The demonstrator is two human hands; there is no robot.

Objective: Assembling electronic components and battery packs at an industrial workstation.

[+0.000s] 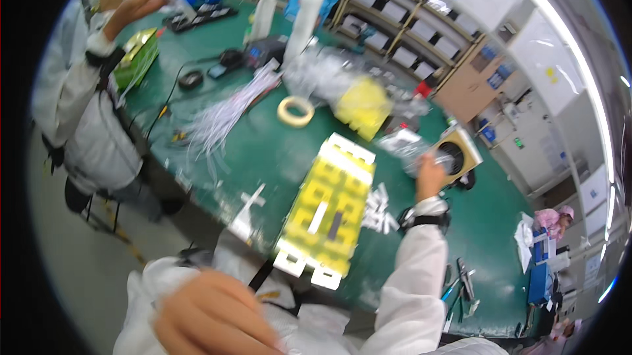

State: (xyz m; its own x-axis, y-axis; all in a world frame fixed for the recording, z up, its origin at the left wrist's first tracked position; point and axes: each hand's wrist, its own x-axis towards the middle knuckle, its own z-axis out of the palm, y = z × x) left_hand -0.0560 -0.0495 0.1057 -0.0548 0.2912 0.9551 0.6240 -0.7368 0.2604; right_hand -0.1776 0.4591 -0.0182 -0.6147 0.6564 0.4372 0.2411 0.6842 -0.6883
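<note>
My right hand (431, 176) is stretched forward across the green table, fingers closed on a crumpled clear plastic bag (405, 147). Just beyond it is a tan box-like part with a round black opening (453, 156). Close to me, my left hand (214, 312) hangs at the lower left, smeared by motion, its fingers hard to read. Between the two arms lies a long yellow panel (329, 207) with white ends; a white strip (317, 217) and a dark strip (335, 226) rest on it. White strips (377, 210) are piled at its right side.
Beyond the panel are a tape roll (295, 112), a bundle of white wires (230, 114) and a plastic-wrapped yellow piece (363, 108). Pliers (466, 279) lie at the right. At the left, a co-worker's raised hand (141, 2) is over the table. White posts (266, 9) rise at the back.
</note>
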